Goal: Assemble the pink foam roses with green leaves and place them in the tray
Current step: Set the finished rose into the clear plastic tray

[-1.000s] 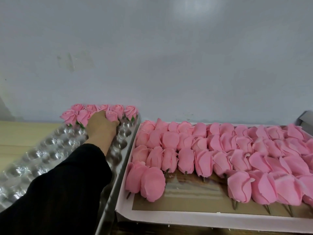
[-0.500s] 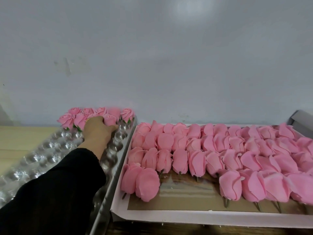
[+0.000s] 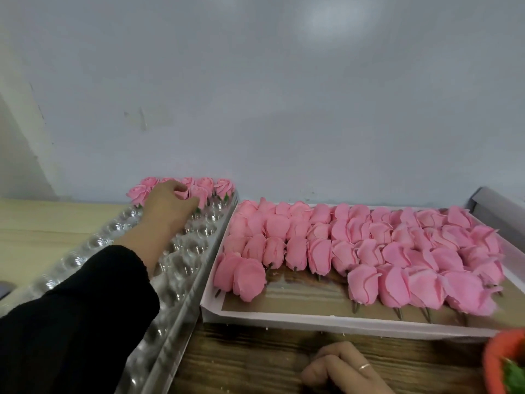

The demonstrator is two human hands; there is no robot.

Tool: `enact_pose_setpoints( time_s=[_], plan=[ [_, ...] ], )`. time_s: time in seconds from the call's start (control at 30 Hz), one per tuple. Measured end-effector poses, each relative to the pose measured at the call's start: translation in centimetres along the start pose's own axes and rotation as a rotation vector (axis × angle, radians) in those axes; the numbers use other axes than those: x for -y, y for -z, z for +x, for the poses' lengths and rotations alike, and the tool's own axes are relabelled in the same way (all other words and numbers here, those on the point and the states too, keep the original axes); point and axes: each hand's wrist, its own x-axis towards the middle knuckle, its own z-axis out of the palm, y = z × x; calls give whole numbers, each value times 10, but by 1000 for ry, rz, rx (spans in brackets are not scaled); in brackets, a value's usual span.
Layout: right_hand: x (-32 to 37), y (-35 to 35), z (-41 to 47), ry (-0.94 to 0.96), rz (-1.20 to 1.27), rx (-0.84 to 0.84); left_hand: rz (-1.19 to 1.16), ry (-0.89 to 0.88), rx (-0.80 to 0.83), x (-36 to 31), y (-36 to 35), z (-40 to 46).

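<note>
Left hand (image 3: 167, 203): fingers on a pink rose (image 3: 181, 191) at the clear tray's (image 3: 181, 268) far end; grip unclear. Right hand (image 3: 341, 368): loosely curled, empty, on desk (image 3: 250, 359). Unassembled roses (image 3: 369, 251): cardboard box (image 3: 312, 319).

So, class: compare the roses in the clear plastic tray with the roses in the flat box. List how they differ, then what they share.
The roses in the clear tray stand upright in cups, blooms up; the roses in the flat box lie on their sides in overlapping rows. The tray roses show green leaves beneath; the box roses show bare dark stem tips. The tray holds only a few, at its far end by the left hand; the box holds many. Both are pink.
</note>
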Motion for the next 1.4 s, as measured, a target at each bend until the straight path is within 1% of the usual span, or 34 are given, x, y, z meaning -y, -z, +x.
enact_pose_setpoints(
  time_s=[0.07,0.1,0.17,0.3,0.4,0.47,0.53,0.63,0.77,0.83,0.9,1.0,1.1,1.17,1.23,1.3,1.4],
  plan=[
    [0,6,-3,-12,-73,78,-60,-22,-3,-12,5,-15],
    [-3,7,-4,0,-152,86,-91,-33,-2,-17,6,-24],
    [4,9,-5,12,-208,29,-151,-62,11,-30,5,-48],
    [13,14,-11,33,-126,42,-235,-128,65,-48,-3,-105],
    [13,16,-14,52,-82,16,-362,-115,134,-52,-17,-149],
    [13,15,-18,73,-74,-6,-400,-98,166,-52,-25,-171],
    [13,15,-21,83,-62,-26,-431,-95,170,-50,-31,-187],
    [14,17,-25,71,-55,-67,-444,-108,127,-46,-37,-208],
    [10,21,-37,37,-35,-167,-385,-172,102,-43,-44,-224],
    [9,24,-40,-16,-5,-228,-341,-233,77,-46,-46,-222],
    [10,26,-39,-72,44,-279,-310,-282,88,-52,-51,-218],
    [9,27,-36,-139,118,-355,-261,-311,138,-66,-69,-213],
    [7,31,-35,-218,195,-411,-182,-282,212,-80,-89,-208],
    [6,33,-35,-247,208,-411,-117,-258,242,-88,-100,-204],
    [6,34,-34,-277,200,-399,-5,-249,281,-96,-107,-201],
    [6,35,-33,-301,211,-403,110,-253,338,-101,-112,-198],
    [6,35,-33,-333,222,-402,221,-239,415,-105,-119,-193]
  ],
)
